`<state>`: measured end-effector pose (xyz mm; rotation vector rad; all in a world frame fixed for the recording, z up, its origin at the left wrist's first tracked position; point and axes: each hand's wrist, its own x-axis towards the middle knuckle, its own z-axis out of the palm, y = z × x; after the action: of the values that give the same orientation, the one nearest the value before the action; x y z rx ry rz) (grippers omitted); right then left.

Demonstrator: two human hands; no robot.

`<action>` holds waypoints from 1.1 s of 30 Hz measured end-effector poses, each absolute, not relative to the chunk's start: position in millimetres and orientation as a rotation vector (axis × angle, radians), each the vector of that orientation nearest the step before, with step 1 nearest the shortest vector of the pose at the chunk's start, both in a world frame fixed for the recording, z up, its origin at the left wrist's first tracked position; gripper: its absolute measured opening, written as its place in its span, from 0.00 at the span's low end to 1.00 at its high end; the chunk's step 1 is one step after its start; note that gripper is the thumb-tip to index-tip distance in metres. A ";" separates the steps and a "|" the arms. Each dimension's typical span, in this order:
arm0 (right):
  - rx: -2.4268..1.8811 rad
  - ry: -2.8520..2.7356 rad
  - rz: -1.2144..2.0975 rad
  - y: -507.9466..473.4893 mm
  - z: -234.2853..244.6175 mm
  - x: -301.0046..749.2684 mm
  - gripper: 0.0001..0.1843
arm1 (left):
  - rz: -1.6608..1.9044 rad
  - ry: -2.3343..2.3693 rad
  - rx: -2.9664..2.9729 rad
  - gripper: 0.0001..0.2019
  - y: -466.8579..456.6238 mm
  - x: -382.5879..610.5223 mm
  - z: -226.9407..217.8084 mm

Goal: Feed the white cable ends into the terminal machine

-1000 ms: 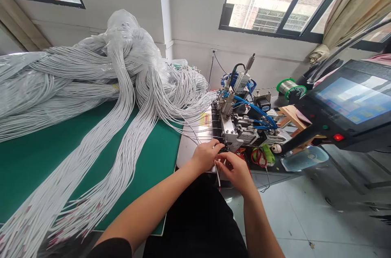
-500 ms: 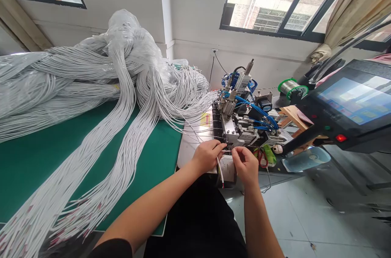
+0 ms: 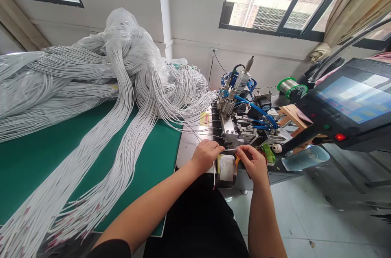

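Note:
My left hand (image 3: pixel 207 157) is closed on a thin white cable (image 3: pixel 229 150) at the front of the metal machine (image 3: pixel 230 125). A short stretch of that cable runs rightward to my right hand (image 3: pixel 253 162), whose thumb and forefinger pinch its far end. Below my left hand hangs another white cable piece (image 3: pixel 214 176) with a reddish tip. Under my hands sits a box with a paper label (image 3: pixel 226 167), and an orange strip (image 3: pixel 237 161) shows beside my right fingers. Several white cables lead from the machine's left side to the pile.
Bundles of white cables (image 3: pixel 122 127), partly in clear plastic (image 3: pixel 120 22), lie across a green table mat (image 3: pixel 159 156). A solder wire spool (image 3: pixel 291 88) stands behind the machine. At right are a monitor (image 3: pixel 351 95) and a clear plastic tray (image 3: pixel 305 158).
My right hand has moved rightward with its end of the cable, so more cable shows between my hands. My left hand has shifted slightly left. The orange strip has come into view.

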<state>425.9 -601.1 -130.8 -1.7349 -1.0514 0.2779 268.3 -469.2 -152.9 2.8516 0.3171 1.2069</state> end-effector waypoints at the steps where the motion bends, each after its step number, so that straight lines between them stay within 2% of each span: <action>1: -1.714 -1.042 0.314 -601.7 -130.3 427.0 0.16 | 1.195 0.301 2.861 0.13 -468.8 268.3 -152.8; 11: -1.441 -0.882 0.526 -589.4 -145.1 416.0 0.14 | 1.047 0.247 2.885 0.11 -465.0 269.0 -158.9; 19: -1.827 -1.070 0.234 -584.5 -152.6 432.1 0.15 | 0.955 0.391 2.942 0.16 -467.0 270.6 -157.7; 29: -1.674 -1.058 0.476 -572.3 -176.6 444.0 0.16 | 0.888 0.470 2.987 0.15 -467.0 272.5 -157.0; 33: -1.650 -1.027 0.415 -571.8 -179.0 442.9 0.15 | 0.890 0.441 2.999 0.15 -467.2 271.9 -154.9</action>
<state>442.9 -571.8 -179.0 -1.6499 -1.0274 0.4149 271.9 -467.2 -154.9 2.9993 0.4406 0.8900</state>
